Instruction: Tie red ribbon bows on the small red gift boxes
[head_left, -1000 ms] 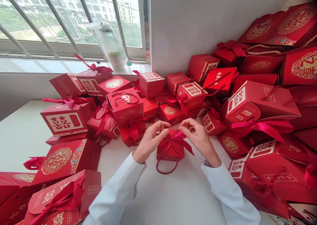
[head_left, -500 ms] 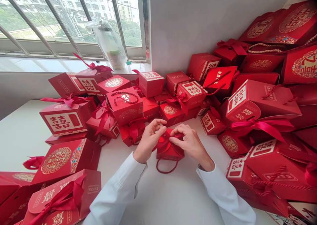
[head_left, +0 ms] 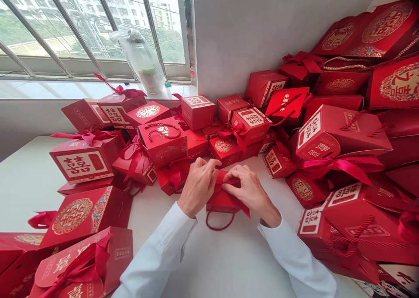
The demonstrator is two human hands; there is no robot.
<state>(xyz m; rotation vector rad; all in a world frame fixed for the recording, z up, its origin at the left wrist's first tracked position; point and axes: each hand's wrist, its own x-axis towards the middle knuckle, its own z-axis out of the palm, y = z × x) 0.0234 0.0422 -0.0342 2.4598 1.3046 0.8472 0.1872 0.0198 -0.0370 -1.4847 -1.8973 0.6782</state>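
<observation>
A small red gift box [head_left: 220,202] stands on the white table in front of me, its twisted rope handle [head_left: 220,226] hanging toward me. Red ribbon [head_left: 242,207] runs across its top, with one tail draping over the near right edge. My right hand [head_left: 251,189] is closed, thumb and fingertips pinching the ribbon at the box's top right. On the left side of the box, my left hand [head_left: 199,188] is closed with its fingers curled at the ribbon; its thumb and what lies between the fingertips are mostly hidden behind the back of the hand.
Many red gift boxes ring the work spot: a box with a double-happiness label [head_left: 84,158] on the left, boxes [head_left: 165,140] behind, and a stacked pile [head_left: 343,132] on the right. A bagged cup [head_left: 149,73] stands on the sill by the barred window.
My left hand has rotated, now showing its back with the thumb turned out of sight. A ribbon tail now drapes over the box's near right side. The view has shifted slightly.
</observation>
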